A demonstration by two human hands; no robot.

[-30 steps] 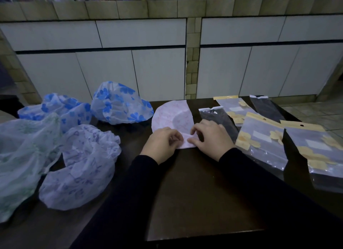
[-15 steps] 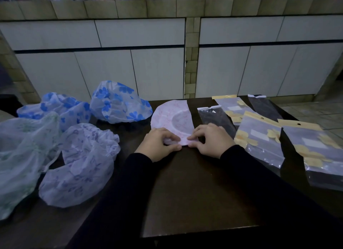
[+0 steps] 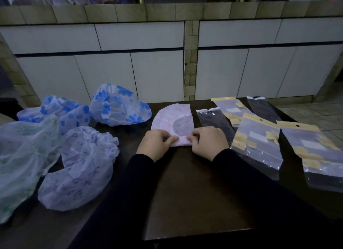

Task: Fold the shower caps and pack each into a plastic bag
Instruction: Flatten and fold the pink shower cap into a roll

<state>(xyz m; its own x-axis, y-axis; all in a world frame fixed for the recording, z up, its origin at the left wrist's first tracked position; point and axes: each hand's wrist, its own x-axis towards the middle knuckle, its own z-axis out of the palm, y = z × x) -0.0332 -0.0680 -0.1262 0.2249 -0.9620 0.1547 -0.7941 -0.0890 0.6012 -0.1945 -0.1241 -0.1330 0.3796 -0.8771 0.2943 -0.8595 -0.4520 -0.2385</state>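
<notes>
Both hands are working the near edge of the pink shower cap (image 3: 173,118): my left hand (image 3: 156,143) is pinching the turned-up fold at its left end, and my right hand (image 3: 207,142) is pinching the same fold at its right end, fingers curled onto the plastic. I am seeing the cap lying flat on the dark table (image 3: 185,193), already flattened to a half-round shape, its far part reaching away from my knuckles and its near strip sitting directly between the two hands. I am judging this as early in the job: one cap is only partly folded and nothing is looking packed yet. Four loose caps are waiting to my left – two blue-flowered caps (image 3: 118,105), a purple-printed cap (image 3: 83,167) and a green-tinted cap (image 3: 22,155). Plastic bags (image 3: 258,144) are lying just to the right of my right hand, seemingly unfilled
</notes>
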